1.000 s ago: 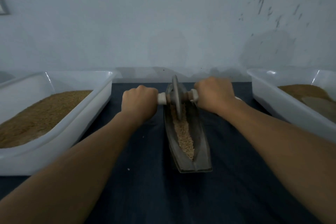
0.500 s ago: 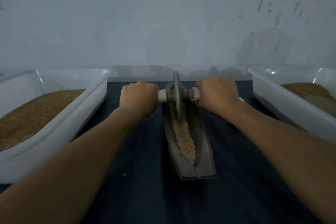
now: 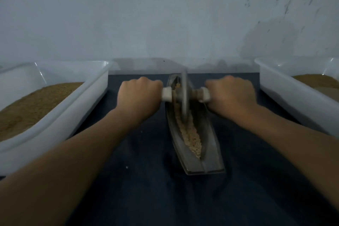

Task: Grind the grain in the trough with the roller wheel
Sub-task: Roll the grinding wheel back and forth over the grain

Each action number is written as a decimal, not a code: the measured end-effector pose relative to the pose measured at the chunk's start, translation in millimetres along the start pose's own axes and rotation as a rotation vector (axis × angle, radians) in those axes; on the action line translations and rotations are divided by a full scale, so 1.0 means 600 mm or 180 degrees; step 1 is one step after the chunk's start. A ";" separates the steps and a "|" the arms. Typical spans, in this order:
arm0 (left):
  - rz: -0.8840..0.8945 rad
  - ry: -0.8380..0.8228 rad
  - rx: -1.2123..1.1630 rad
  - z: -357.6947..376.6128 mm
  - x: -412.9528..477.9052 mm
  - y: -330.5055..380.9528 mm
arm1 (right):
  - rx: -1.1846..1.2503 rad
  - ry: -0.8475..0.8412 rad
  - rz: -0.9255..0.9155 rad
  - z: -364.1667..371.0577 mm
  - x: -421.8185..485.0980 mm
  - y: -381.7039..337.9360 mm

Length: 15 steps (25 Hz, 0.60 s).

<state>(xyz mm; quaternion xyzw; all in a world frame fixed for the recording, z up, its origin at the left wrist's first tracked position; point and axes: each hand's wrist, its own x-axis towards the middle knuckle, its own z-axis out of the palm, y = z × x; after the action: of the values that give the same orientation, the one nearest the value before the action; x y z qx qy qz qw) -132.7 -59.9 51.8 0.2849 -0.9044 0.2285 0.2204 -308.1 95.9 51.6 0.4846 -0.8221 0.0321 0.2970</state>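
Left tub (image 3: 80, 110): white plastic, sitting just outboard of your left hand, and it is holding a bed of brown meal (image 3: 36, 104).
Left hand (image 3: 139, 95): you are closing it into a full fist, knuckles up, round the left handle (image 3: 167, 94); only the handle's white inner end is showing past your fingers.
Roller wheel (image 3: 184, 97): standing on edge midway between your two hands, its rim sitting down in the trough; it is showing motion blur.
Trough (image 3: 211, 145): dark, boat-shaped, lying lengthwise on the cloth; it is running from between your fists back toward you, ending between your forearms.
Grain (image 3: 191, 138): pale, lying along the trough's groove, mostly on your side of the wheel, some beyond it.
Right hand (image 3: 232, 95): you are wrapping it in a fist round the right handle (image 3: 205, 94), level with your left.
Right tub (image 3: 286, 95): white, sitting just outboard of your right hand, with brown meal inside.
Cloth (image 3: 146, 189): dark blue, lying under both forearms and the trough.
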 end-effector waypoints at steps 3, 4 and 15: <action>-0.0461 -0.0561 -0.0392 0.007 0.031 -0.004 | 0.0057 -0.0451 0.0069 -0.017 0.070 -0.017; -0.0415 -0.0541 -0.0424 0.005 0.024 -0.004 | 0.0057 -0.0510 0.0028 -0.020 0.064 -0.014; -0.0246 -0.0249 -0.0204 0.015 0.029 -0.005 | 0.0094 -0.0218 0.0088 -0.003 0.042 -0.015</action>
<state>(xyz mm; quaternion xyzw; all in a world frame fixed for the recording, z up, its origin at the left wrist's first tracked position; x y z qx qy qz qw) -146.2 -74.1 54.9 0.3211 -0.9075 0.1794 0.2026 -308.9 72.4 64.2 0.4783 -0.8379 0.0317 0.2610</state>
